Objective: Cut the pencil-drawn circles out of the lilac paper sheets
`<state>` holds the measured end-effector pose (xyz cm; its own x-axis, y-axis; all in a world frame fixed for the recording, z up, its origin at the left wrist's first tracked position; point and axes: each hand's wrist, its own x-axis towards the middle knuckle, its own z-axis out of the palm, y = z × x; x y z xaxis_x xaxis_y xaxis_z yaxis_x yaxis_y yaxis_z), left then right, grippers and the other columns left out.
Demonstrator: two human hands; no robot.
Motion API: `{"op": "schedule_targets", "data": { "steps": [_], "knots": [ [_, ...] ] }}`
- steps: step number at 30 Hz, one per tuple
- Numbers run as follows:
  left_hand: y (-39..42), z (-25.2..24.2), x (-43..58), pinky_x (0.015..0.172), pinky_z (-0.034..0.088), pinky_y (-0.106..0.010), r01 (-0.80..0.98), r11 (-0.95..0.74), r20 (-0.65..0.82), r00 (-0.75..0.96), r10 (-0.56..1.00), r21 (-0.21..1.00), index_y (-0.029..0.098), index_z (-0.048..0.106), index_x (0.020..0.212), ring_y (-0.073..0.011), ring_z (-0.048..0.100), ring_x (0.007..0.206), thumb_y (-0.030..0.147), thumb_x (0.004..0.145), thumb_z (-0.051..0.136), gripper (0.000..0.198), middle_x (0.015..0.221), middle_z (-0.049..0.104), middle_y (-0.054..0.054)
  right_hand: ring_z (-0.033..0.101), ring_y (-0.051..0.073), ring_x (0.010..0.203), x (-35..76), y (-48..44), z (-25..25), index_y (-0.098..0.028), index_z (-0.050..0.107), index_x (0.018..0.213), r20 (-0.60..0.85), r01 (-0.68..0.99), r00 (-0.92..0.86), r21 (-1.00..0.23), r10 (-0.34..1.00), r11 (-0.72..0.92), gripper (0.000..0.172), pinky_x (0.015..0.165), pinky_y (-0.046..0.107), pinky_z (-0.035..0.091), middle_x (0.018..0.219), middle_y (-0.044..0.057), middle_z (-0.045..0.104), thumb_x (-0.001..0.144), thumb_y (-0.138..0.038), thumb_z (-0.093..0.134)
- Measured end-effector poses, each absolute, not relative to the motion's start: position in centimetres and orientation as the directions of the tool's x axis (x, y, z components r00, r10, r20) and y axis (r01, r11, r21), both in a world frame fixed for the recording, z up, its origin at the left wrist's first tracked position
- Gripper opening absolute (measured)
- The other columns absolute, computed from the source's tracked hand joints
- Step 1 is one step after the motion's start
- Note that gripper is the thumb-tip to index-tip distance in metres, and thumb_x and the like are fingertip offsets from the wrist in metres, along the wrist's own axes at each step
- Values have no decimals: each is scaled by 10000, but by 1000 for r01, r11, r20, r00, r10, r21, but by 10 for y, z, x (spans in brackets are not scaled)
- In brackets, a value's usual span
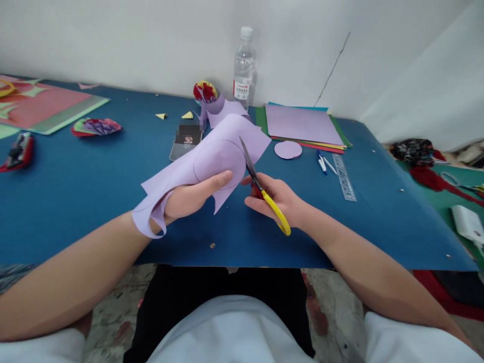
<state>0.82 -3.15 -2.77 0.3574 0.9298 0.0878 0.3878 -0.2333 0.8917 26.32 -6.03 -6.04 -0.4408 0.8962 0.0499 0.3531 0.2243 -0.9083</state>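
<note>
My left hand [192, 196] grips a curling sheet of purple paper [219, 156], thumb on top and the other fingers hidden beneath it. A drawn circle shows on the sheet, and parts of its edge are cut away. In my right hand [278, 199] is a pair of scissors [274, 209] with yellow and red handles. Their dark blades meet the paper along the right side of the circle. A cut purple paper disc [288, 149] lies on the table beyond my right hand.
At the back stand a water bottle [245, 70] and a paper flower [204, 92]. A stack of coloured paper [304, 126], a compass [323, 164] and a clear ruler [344, 179] lie to the right. A phone [185, 143] and a folded paper flower [96, 126] lie left.
</note>
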Motion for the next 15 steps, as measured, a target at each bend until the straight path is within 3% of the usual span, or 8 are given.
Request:
{"op": "schedule_targets", "data": {
  "steps": [4,8,15],
  "knots": [
    [-31,-29,8,1396,503,-589,310,-223,100,368,925,924,298,810,1516,-421,701,1521,854,978,684,783,1375,876,-69,555,171,685,263,-61,-58,-226,635,1327,35,425,-463,-868,886,257,509,700,341,465,787,-55,605,972,-564,772],
    [-28,-32,5,1346,565,-599,350,-228,88,374,923,908,300,817,1508,-427,752,1448,877,1002,620,792,1417,861,-52,588,181,691,261,-62,-55,-214,631,1318,42,453,-495,-840,868,298,501,723,352,481,804,-47,622,965,-546,756],
    [-30,-31,2,1472,372,-517,505,-236,42,366,930,830,274,879,1368,-385,601,1624,969,953,599,857,1296,906,-46,587,179,689,260,-62,-48,-182,638,1323,33,498,-553,-788,833,362,501,693,333,454,820,-27,646,990,-545,732]
  ]
}}
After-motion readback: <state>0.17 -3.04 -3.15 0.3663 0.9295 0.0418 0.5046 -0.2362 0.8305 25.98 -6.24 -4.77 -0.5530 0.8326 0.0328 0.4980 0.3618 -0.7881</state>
